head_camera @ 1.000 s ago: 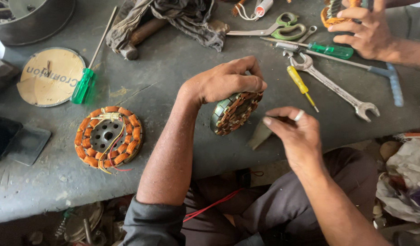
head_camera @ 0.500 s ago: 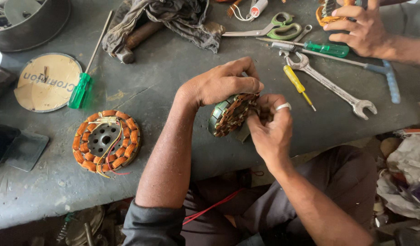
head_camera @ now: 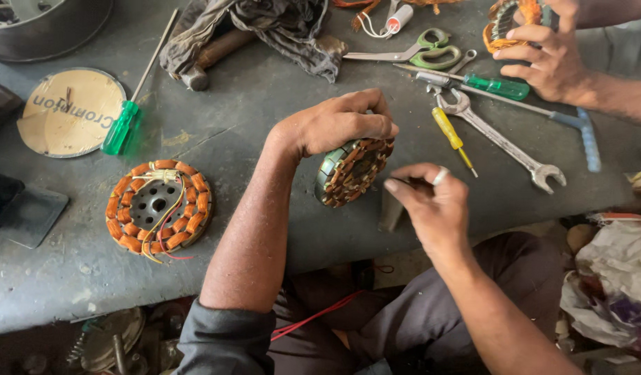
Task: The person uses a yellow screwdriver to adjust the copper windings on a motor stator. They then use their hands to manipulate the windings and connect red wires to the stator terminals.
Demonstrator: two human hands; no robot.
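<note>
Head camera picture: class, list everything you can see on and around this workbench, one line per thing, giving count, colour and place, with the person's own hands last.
Workbench: one, grey, fills the view.
Wound stator: one, orange coils, lying flat at left.
Held stator: one, tilted on edge, centre.
Green screwdriver: one, upper left.
Round disc: one, tan, far left.
Yellow screwdriver: one, right of centre.
Spanner: one, silver, right.
Scissors: one, green handles, top.
Rag: one, dark, top.
Co-worker's hand: one, top right.
Left hand: grips held stator.
Right hand: beside that stator.

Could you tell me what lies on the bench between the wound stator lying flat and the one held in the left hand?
In the head view, only the left forearm crosses that stretch; the bench beneath looks bare.
</note>
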